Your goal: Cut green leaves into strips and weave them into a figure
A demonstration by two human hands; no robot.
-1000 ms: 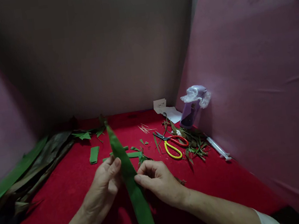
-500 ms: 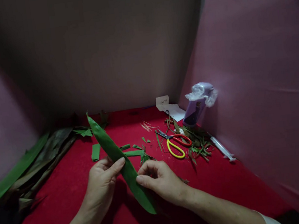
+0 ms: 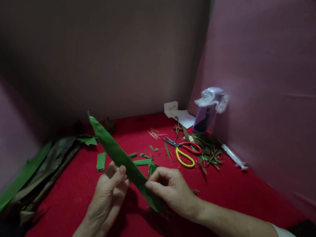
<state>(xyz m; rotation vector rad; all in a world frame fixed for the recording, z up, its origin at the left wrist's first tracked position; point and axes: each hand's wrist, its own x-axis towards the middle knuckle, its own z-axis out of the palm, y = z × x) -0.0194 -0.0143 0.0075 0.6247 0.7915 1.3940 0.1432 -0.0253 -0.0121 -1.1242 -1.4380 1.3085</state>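
Note:
A long green leaf strip [image 3: 114,149] slants across the middle of the view, its pointed tip up and to the left. My right hand [image 3: 173,190] pinches its right edge near the lower end between thumb and fingers. At the strip's left edge, my left hand [image 3: 109,193] holds it loosely, the thumb tip at the edge and some fingers partly hidden behind. Beyond my right hand lie scissors [image 3: 184,150] with one red and one yellow handle, blades apart. Cut green leaf pieces [image 3: 101,161] are scattered behind the strip.
Thin wooden sticks [image 3: 154,133] lie farther back on the red cloth [image 3: 66,196]. Plant scraps [image 3: 209,150], a syringe [image 3: 234,157], white paper [image 3: 185,119] and a purple bottle [image 3: 203,118] with plastic on top stand right. Long leaves [image 3: 41,169] lie left. Walls enclose the sides.
The lower end of the leaf strip has risen a little and the strip shifted slightly left. My left thumb has slid back to its edge; my right hand still pinches it.

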